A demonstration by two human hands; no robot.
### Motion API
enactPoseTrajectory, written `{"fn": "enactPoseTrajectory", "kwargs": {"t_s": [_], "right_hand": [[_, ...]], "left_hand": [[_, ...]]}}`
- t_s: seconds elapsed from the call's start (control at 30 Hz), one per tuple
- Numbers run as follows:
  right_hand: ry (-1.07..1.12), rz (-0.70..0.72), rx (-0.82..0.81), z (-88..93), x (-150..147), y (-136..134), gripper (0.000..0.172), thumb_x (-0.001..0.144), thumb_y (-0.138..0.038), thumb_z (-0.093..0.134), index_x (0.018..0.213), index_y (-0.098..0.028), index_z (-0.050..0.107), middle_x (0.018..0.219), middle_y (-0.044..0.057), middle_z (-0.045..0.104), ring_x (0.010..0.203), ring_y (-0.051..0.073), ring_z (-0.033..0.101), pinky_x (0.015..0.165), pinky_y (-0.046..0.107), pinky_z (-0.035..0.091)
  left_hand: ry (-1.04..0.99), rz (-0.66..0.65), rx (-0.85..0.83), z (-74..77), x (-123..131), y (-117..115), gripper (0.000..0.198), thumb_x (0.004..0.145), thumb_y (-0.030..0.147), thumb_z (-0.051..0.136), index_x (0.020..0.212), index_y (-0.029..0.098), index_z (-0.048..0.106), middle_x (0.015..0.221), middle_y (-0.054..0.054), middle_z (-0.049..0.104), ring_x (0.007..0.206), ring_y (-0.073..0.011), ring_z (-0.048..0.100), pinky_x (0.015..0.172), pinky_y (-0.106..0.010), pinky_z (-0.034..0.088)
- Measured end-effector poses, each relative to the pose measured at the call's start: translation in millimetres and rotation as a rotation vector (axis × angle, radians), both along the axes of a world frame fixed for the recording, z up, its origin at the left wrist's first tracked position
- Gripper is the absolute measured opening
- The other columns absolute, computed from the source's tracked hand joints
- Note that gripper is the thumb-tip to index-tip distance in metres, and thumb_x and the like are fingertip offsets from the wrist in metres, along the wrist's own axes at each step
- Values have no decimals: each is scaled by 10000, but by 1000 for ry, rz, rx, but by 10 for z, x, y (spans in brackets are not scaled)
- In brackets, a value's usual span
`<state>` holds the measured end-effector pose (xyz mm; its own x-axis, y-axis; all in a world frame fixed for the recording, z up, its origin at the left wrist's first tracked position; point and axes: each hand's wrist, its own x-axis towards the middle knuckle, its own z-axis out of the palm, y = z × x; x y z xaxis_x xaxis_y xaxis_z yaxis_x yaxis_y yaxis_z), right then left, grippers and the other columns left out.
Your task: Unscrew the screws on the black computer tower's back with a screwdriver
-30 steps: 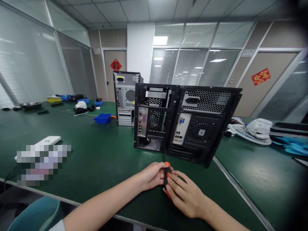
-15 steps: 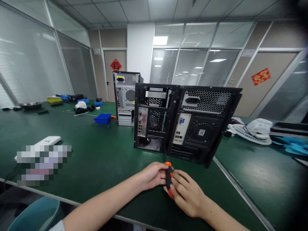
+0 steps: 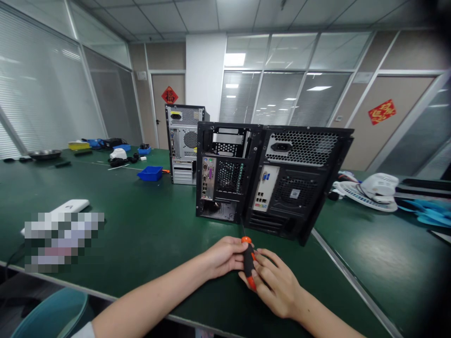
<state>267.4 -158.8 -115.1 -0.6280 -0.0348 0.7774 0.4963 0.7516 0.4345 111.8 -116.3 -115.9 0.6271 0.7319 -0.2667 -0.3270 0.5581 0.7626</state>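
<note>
Both my hands grip a screwdriver (image 3: 248, 264) with a black and orange handle, its thin shaft pointing away toward the computer cases. My left hand (image 3: 227, 257) pinches the handle near its orange collar. Around the lower part of the handle are the fingers of my right hand (image 3: 276, 284). Just beyond stand a black computer case with an open upper bay (image 3: 221, 173) and, against its right side, a wider black case (image 3: 299, 183), rear panels toward me. The screwdriver tip ends by the bottom gap between them; whether it touches either is unclear.
A third computer tower (image 3: 185, 145) stands behind on the left, with a blue bin (image 3: 151, 173) beside it. A white device (image 3: 72, 209) lies left. Fan parts (image 3: 378, 192) and blue blades (image 3: 430, 211) lie right. A teal bucket (image 3: 52, 312) is below the table edge.
The handle's lower end has tilted very slightly to the right, and the fingers of my right hand have shifted a little on it. The computer cases stand where they were.
</note>
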Motion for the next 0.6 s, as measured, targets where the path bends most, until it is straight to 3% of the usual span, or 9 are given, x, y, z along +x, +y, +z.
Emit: {"fn": "enactPoseTrajectory", "kwargs": {"t_s": [0.4, 0.6], "right_hand": [[17, 18, -6, 20, -7, 16, 223, 831, -80, 557, 621, -150, 534, 605, 18, 547, 667, 145, 570, 732, 371, 545], [8, -34, 22, -35, 17, 28, 75, 822, -134, 604, 748, -132, 589, 687, 37, 600, 700, 159, 575, 721, 376, 544]], "left_hand": [[-17, -13, 63, -76, 3, 8, 320, 734, 303, 732, 940, 80, 629, 790, -63, 653, 682, -122, 638, 691, -264, 505], [-3, -12, 77, -76, -5, 12, 333, 725, 328, 738, 936, 94, 630, 807, -63, 659, 684, -119, 631, 700, -263, 497]]}}
